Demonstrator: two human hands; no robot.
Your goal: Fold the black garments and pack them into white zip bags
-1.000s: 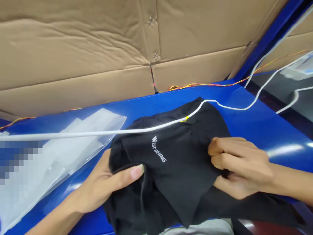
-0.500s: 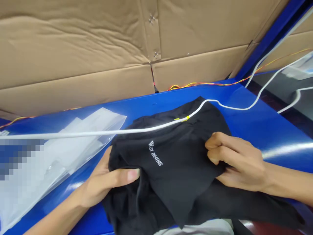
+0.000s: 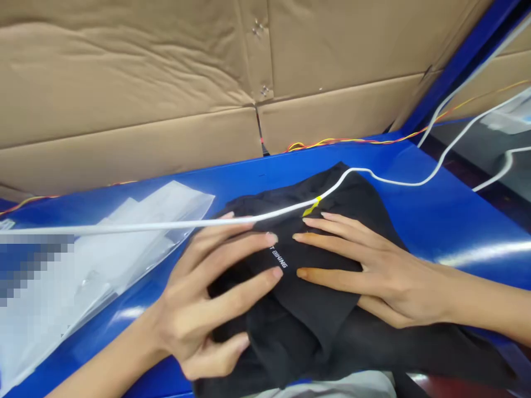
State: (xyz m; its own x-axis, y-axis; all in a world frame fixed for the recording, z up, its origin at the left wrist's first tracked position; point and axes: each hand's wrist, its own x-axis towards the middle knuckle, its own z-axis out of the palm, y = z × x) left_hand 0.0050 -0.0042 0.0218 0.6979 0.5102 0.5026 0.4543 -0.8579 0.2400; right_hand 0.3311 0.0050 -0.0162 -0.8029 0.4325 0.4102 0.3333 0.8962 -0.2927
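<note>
My left hand (image 3: 188, 310) and right hand (image 3: 392, 279) lie open, fingers spread, on the black cloth (image 3: 317, 301) (gripping nothing, I'd say), probably to press it flat.

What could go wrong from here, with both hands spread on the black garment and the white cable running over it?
The white cable passes across the black garment, close to the fingers of the left hand, so it could snag if the cloth is lifted. The cloth is bunched near that hand, so creases may set in. The clear plastic bag lies near the garment's left side and might get pushed if the cloth is spread that way.
</note>
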